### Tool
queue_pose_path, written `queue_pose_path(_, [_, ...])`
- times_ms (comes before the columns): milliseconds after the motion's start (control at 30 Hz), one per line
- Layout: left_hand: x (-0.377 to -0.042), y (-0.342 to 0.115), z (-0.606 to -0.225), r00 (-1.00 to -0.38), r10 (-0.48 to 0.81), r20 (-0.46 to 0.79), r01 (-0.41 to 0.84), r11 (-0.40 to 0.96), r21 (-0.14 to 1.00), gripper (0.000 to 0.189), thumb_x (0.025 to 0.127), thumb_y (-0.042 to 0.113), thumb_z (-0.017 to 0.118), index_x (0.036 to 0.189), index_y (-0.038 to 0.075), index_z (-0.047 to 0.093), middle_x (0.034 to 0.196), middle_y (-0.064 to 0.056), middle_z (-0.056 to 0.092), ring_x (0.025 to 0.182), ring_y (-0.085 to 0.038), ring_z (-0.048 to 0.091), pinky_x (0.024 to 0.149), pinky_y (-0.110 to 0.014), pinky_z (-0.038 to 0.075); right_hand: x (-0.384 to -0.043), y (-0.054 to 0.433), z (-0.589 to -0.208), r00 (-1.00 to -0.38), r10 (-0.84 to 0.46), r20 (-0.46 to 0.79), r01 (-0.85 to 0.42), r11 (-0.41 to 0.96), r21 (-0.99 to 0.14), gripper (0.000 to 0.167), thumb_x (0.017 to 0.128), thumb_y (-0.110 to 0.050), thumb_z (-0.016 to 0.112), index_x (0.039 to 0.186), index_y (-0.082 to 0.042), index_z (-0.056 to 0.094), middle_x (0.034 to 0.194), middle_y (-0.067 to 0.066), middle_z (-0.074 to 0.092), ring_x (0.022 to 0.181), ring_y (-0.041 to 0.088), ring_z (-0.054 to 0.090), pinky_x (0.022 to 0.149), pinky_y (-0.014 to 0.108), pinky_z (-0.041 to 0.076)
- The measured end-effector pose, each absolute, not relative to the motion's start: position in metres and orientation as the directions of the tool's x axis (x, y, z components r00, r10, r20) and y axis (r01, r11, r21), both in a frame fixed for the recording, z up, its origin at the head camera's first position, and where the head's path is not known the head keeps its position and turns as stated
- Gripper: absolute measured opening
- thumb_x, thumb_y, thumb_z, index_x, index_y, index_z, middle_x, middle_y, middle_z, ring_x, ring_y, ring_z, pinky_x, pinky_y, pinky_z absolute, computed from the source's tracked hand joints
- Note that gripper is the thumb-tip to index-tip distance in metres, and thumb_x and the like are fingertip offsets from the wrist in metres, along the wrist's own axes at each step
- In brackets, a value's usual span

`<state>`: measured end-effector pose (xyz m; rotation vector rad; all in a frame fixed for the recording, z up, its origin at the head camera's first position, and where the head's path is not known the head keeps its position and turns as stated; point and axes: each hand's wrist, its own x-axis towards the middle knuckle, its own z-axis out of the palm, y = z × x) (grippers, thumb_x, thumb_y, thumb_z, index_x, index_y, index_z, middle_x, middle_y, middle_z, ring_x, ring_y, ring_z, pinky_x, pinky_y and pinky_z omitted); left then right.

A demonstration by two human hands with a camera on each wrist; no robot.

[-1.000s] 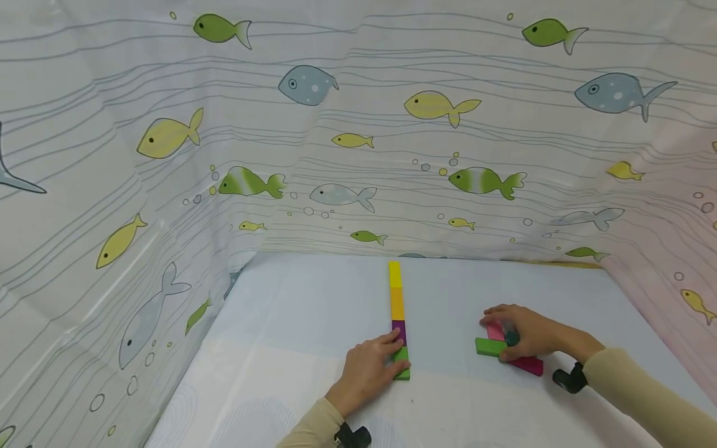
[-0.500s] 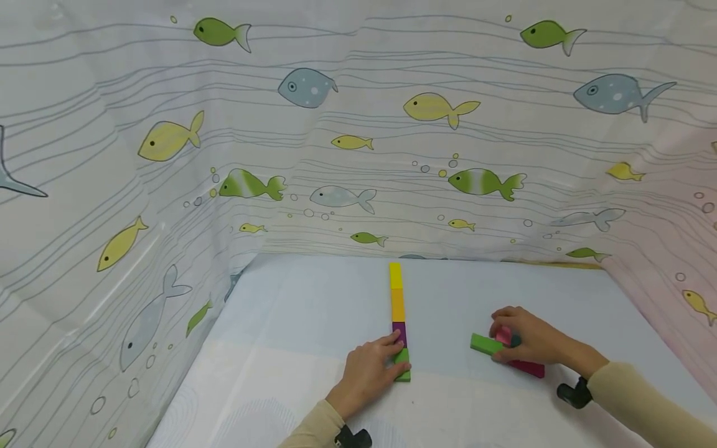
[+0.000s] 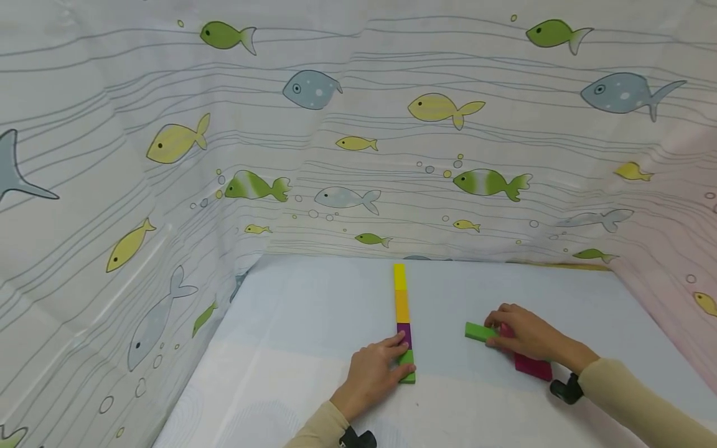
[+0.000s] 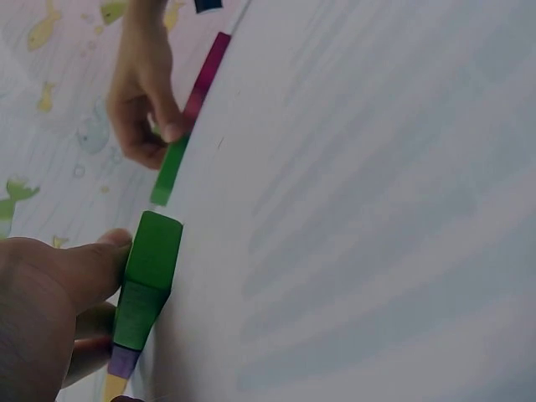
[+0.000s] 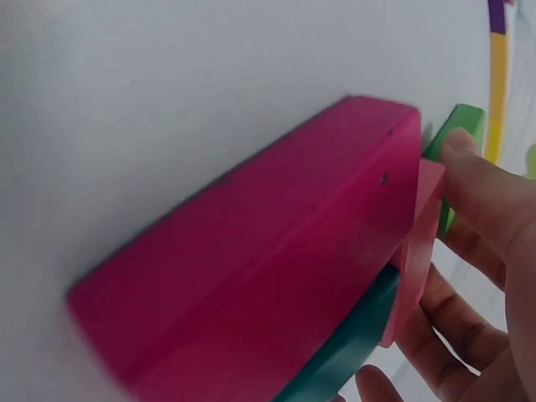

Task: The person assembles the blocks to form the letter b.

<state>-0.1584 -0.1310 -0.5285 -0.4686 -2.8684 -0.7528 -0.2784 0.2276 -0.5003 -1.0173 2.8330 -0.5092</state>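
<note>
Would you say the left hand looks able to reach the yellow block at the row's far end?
Probably yes: nothing covers the yellow block, and the left hand need only pass the orange block.

2 beige-sleeved forearms [image 3: 638, 398] angled inward, left hand [image 3: 368, 378] with fingers [image 3: 394, 340] extended, right hand [image 3: 526, 333] farther forward, thumb [image 3: 502, 343] and fingers pinching
</note>
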Motion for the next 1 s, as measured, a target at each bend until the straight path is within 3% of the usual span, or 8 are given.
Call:
queue_pose_path(200, [-0.158,-0.131,-0.528,-0.941,0.266,0.21,0.335,0.824,0.457,0.048,0.094,0.046,0.079,0.133,0.017,0.076,0.147,0.007,0.067,0.12,-0.029,0.074,0.073,-0.027,0.056,-0.285,0.224,-0.504,-0.764,-0.644,0.039,-0.613,0.705,-0.356,0.033,0.093,-0.041,0.082,0.119,-0.022,0.073,0.093,-0.019,0.061,0.088,0.002,0.056,0.079,0.031,0.054])
queue_pose_path(400, [-0.158,-0.13,-0.529,-0.939,0.265,0.218,0.338,0.825,0.453,0.048,0.094,0.045,0.08,0.133,0.017,0.076,0.147,0.007,0.067,0.119,-0.029,0.074,0.071,-0.025,0.055,-0.296,0.218,-0.506,-0.737,-0.673,0.061,-0.642,0.669,-0.375,0.029,0.095,-0.029,0.081,0.121,-0.017,0.072,0.09,-0.017,0.06,0.082,-0.002,0.052,0.073,0.026,0.051])
queue_pose_path(1000, [-0.158,-0.131,-0.53,-0.935,0.269,0.232,0.349,0.823,0.448,0.048,0.095,0.046,0.079,0.133,0.018,0.076,0.146,0.006,0.068,0.12,-0.028,0.074,0.075,-0.029,0.057,-0.32,0.187,-0.51,-0.746,-0.661,0.078,-0.636,0.673,-0.379,0.028,0.095,-0.023,0.081,0.121,-0.013,0.074,0.104,-0.008,0.067,0.088,0.004,0.058,0.079,0.028,0.055])
